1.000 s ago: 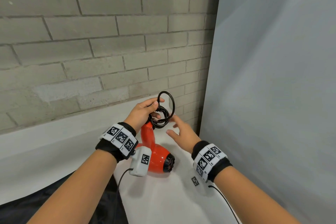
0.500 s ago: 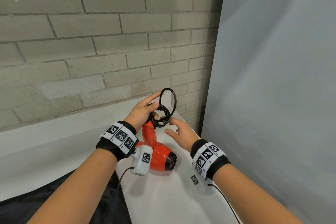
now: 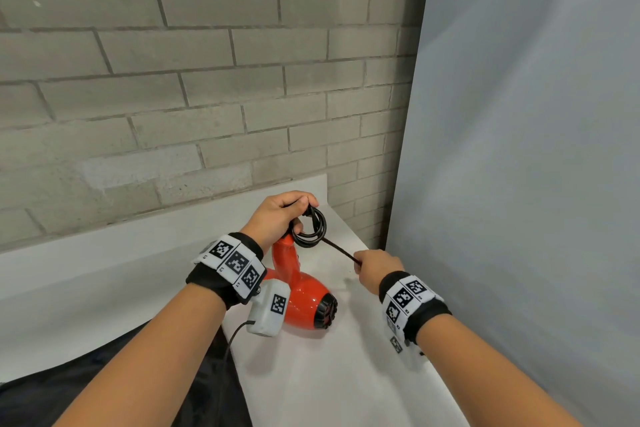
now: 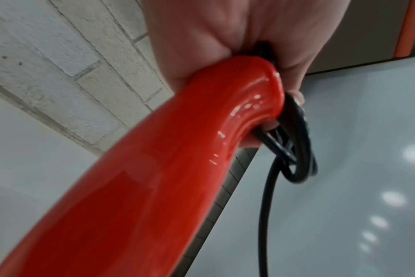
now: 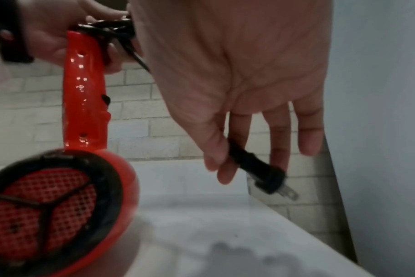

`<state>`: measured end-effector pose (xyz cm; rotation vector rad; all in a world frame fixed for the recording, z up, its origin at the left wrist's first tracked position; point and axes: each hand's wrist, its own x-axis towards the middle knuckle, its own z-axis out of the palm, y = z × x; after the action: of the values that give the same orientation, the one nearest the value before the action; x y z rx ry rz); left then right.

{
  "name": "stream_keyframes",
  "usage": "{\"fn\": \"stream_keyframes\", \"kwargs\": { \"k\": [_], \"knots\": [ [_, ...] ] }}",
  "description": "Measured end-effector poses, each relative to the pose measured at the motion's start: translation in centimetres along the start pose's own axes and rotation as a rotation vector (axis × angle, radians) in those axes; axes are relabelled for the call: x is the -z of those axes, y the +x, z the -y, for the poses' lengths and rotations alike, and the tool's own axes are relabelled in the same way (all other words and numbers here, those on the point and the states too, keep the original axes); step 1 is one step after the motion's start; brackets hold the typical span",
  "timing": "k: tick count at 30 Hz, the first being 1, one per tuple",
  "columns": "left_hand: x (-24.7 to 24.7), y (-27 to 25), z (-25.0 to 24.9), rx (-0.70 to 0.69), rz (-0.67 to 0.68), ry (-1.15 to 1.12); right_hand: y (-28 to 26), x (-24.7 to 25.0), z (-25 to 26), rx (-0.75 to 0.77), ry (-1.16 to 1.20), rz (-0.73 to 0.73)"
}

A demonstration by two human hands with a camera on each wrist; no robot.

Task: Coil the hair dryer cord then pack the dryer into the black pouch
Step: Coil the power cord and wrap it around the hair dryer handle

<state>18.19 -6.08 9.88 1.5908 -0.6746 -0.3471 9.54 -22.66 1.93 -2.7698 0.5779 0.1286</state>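
Note:
A red hair dryer point(image 3: 304, 298) rests on the white table point(image 3: 332, 374) with its handle point(image 4: 154, 168) pointing up. My left hand point(image 3: 280, 215) grips the handle's top together with the coiled black cord point(image 3: 311, 229). A taut length of cord runs from the coil to my right hand point(image 3: 372, 267). That hand pinches the black plug point(image 5: 261, 174) between thumb and forefinger, prongs pointing away. The dryer's black rear grille point(image 5: 43, 206) faces the right wrist view. Black pouch fabric point(image 3: 104, 385) lies at the lower left, partly under my left arm.
A grey brick wall point(image 3: 173, 80) stands behind the table. A pale panel point(image 3: 519, 149) closes off the right side, close to my right hand. A thin black wrist-camera cable point(image 3: 235, 336) hangs near the table's left edge.
My right hand went from open beside the coil to pinching the plug, and has pulled the cord end taut to the right. The upright loop has been drawn down into the coil.

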Motion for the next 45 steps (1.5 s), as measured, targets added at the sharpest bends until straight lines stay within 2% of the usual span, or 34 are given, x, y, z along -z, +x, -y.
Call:
{"fn": "stream_keyframes", "kwargs": {
  "k": [2,6,8,12,17,21,26,29,33,37,41,45],
  "knots": [
    [-0.5,0.1,-0.1,-0.007,-0.006,0.003,-0.1,0.4,0.5,0.057,0.124,-0.002],
    [-1.0,0.4,0.1,-0.043,-0.058,-0.003,-0.6,1.1,2.5,0.213,0.666,0.066],
    [-0.9,0.5,0.1,-0.063,-0.062,0.048,-1.1,1.9,3.0,0.227,0.786,0.053],
    [-0.6,0.4,0.0,-0.078,-0.009,0.114,-1.5,4.1,2.7,0.267,0.690,-0.133],
    [-0.1,0.5,-0.5,-0.133,0.009,0.217,-1.8,6.9,2.8,0.224,0.710,-0.418],
    [-0.3,0.4,-1.5,-0.152,-0.020,0.266,-2.8,8.6,3.8,0.233,0.698,-0.559],
    [-0.7,-0.3,-2.0,-0.247,0.082,0.539,-4.1,9.5,5.4,0.337,0.646,-0.681],
    [-0.7,-0.4,-1.9,-0.285,0.105,0.585,-4.5,9.3,5.9,0.423,0.656,-0.677],
    [-0.6,-0.3,-1.7,-0.293,0.055,0.583,-4.5,8.9,5.7,0.515,0.720,-0.614],
    [-0.7,0.0,-1.4,-0.239,-0.047,0.445,-4.4,8.5,5.0,0.553,0.771,-0.496],
    [-0.8,0.2,-1.2,-0.179,-0.163,0.255,-3.3,6.7,3.1,0.439,0.731,-0.368],
    [-1.2,0.2,-1.4,-0.173,-0.201,0.173,-1.8,3.9,0.6,0.301,0.584,-0.228]
  ]
}}
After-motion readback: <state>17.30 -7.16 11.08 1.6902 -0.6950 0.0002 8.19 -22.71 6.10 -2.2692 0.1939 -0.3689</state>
